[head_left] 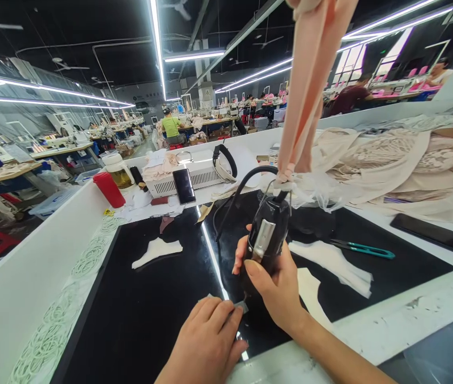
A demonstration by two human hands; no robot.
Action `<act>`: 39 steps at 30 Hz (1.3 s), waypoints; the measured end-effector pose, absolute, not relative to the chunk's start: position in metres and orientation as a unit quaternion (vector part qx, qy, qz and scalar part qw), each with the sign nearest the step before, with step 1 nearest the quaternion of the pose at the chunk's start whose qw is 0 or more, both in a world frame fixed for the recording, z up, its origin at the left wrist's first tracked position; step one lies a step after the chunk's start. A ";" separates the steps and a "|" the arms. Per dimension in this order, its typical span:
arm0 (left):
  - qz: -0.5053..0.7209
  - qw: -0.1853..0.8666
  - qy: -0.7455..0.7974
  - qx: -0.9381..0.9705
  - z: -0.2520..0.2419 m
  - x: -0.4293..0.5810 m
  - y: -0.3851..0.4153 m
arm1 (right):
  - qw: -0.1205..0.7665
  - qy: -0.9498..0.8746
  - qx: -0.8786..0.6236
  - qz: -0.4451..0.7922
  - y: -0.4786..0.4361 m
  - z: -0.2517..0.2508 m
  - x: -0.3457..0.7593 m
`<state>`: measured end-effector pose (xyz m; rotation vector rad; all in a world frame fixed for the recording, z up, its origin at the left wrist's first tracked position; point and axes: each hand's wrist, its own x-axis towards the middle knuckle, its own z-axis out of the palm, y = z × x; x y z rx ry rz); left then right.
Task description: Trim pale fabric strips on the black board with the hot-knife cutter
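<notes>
My right hand (276, 290) is wrapped round a black corded power tool (281, 226) with a metal plate on its side. The tool hangs from peach fabric strips (304, 80), its tip pointing down at the black work surface (130, 320). Below and left of it, my left hand (208, 333) presses its closed fingers on a small grey piece (243, 306), close to the tip. Most of that piece is hidden under the fingers. Right of my right hand lie white cut pieces (334, 261) and teal thread snips (374, 249). Another white piece (156, 252) lies at the left.
Pale green rings (58, 304) line the left edge. A white vented box (206, 176), a smartphone (184, 186), a red container (108, 189) and a jar (116, 169) stand behind. Beige garments (390, 165) are heaped at right, near a black flat device (438, 236). People sit at machines beyond.
</notes>
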<state>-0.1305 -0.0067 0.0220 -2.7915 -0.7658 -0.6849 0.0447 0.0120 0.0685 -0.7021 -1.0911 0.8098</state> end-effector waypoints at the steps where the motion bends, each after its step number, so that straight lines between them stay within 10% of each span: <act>1: -0.227 0.081 -0.257 -0.936 0.021 -0.130 -0.007 | 0.724 -0.494 -0.316 0.363 0.012 0.069 0.045; 29: -0.223 0.071 -0.265 -0.935 0.026 -0.130 -0.008 | 0.735 -0.472 -0.314 0.372 0.000 0.071 0.045; 39: -0.289 0.238 -0.126 -0.918 -0.011 -0.148 0.019 | 0.711 -0.467 -0.376 0.368 0.008 0.078 0.034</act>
